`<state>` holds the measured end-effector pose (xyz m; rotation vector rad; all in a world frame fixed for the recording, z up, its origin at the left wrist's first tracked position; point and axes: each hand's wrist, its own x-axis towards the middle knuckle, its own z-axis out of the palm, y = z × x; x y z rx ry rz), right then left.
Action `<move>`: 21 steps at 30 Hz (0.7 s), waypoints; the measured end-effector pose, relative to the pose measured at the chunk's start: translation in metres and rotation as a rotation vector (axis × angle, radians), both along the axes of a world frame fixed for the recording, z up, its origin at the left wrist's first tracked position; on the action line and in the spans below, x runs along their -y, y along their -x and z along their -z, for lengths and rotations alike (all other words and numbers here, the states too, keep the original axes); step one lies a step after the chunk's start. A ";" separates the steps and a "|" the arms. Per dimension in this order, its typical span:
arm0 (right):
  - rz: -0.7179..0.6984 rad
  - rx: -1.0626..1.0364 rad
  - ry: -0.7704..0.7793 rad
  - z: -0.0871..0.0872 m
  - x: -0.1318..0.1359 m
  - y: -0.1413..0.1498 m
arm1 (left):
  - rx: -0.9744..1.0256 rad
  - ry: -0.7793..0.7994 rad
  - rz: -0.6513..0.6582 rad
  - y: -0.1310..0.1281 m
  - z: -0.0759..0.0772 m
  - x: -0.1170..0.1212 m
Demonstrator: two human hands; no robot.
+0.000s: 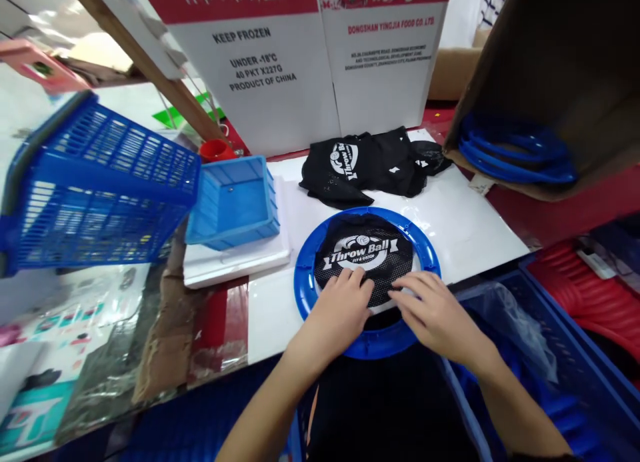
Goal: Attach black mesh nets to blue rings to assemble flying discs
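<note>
Bending over a black mesh disc [400, 265] printed "Throw Ball", the left hand [345, 305] touches its near part with fingers close together; whether they pinch the fabric, I cannot tell. The right hand [435, 312] lies over the right near side of a blue ring [304, 279], thumb and fingers apart, fingertips at the mesh's edge. Just beside, at right, clear plastic [525, 329] lies in a dark blue crate [600, 375]. The ring lies flat on a white board [275, 315], with the mesh inside it. To the left is a light blue tray [240, 235], beside a tilted blue basket [125, 169]. Beyond the ring lies a heap of black mesh pieces [380, 162]; right of that, blue rings [515, 155] sit in a cardboard box [560, 55]. Farthest stands a white carton [280, 109] marked "KEEP FROZEN".
</note>
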<state>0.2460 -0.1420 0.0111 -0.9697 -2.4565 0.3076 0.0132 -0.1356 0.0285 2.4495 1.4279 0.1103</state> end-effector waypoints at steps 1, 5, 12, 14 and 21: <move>0.026 -0.019 -0.008 0.006 0.008 0.004 | 0.016 0.024 0.015 -0.003 0.004 0.007; 0.126 -0.145 -0.045 0.027 0.020 0.021 | 0.189 -0.071 -0.061 -0.004 0.022 0.030; 0.137 -0.297 -0.089 0.040 0.002 0.032 | 0.540 -0.366 -0.315 -0.022 0.051 0.051; 0.141 -0.312 -0.101 0.042 -0.013 0.032 | 0.581 -0.369 -0.262 -0.022 0.052 0.032; 0.221 -0.292 -0.147 0.049 -0.048 0.033 | 0.777 -0.327 -0.097 -0.012 0.051 -0.025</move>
